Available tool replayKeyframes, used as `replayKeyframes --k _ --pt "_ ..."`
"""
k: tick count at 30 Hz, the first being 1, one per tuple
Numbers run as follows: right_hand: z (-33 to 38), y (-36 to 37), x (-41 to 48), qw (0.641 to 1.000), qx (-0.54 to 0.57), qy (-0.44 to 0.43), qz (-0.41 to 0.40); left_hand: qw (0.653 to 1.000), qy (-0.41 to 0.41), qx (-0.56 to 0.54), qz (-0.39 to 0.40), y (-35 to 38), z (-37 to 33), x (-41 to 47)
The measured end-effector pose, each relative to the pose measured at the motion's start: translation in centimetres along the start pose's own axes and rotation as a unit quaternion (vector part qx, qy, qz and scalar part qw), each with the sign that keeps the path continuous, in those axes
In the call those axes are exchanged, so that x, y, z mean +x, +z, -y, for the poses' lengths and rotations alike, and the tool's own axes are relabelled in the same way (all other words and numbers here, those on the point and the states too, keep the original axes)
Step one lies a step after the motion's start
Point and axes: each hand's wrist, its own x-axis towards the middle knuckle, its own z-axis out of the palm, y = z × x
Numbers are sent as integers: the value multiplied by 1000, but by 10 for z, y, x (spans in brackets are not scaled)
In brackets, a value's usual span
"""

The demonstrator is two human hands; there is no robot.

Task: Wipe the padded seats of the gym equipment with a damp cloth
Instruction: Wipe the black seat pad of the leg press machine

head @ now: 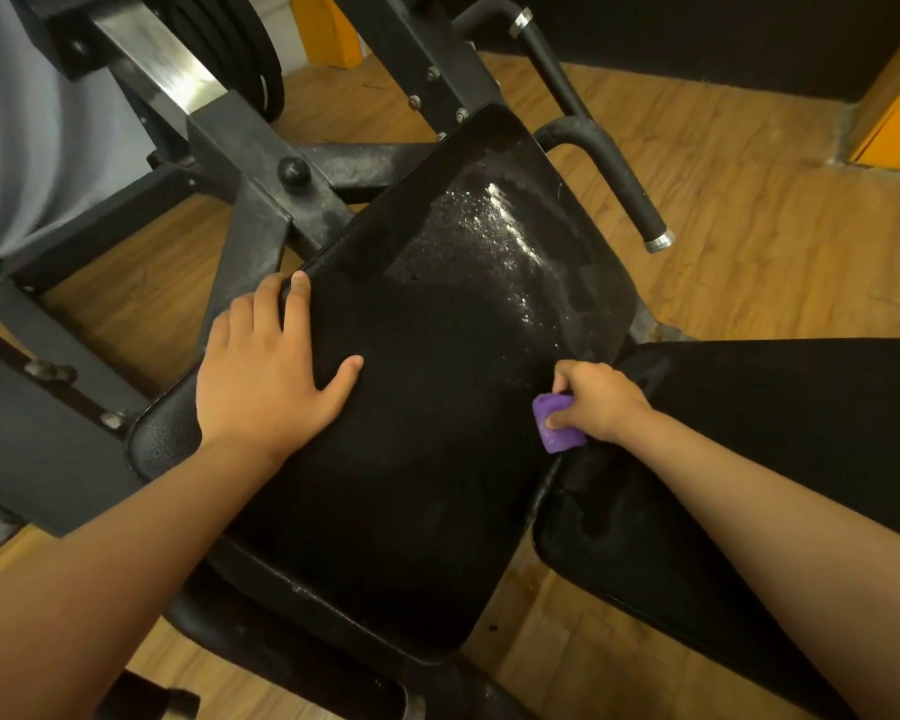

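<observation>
A large black padded seat [427, 433] fills the middle of the view, wet and glistening on its far right part. My left hand [266, 376] lies flat on the pad's left edge, fingers spread. My right hand [598, 402] grips a small purple cloth [557, 423] folded into a wad, pressed at the pad's right edge, in the gap beside a second black pad [697, 511]. Part of the cloth is hidden under my fingers.
The black steel frame [261, 168] of the machine stands to the left and behind the seat. A foam-covered handle bar [619, 184] sticks out at the far right of the seat. Wooden floor [749, 241] surrounds it, with an orange wall base [894, 122] at far right.
</observation>
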Motion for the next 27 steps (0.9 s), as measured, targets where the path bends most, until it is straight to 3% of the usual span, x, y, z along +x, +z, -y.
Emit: replayKeyframes --k 6,11,16,20,22,24,27 --pt "-1 -14 20 980 -15 97 -173 1000 -3 3 -1 2 0 0" --pt "3 -3 18 964 131 132 -191 1000 -2 -1 -4 3 1 1" --pt "57 7 10 949 226 52 -214 1000 -5 0 -3 3 1 1" --pt "90 8 2 942 284 -67 -167 1000 -5 4 0 3 1 1" --pt "83 9 1 943 279 -74 -166 1000 -5 7 3 3 1 1" --pt "61 9 3 945 262 -32 -191 1000 -6 7 7 3 0 0" --pt "25 6 8 944 229 107 -213 1000 -3 8 6 3 0 1"
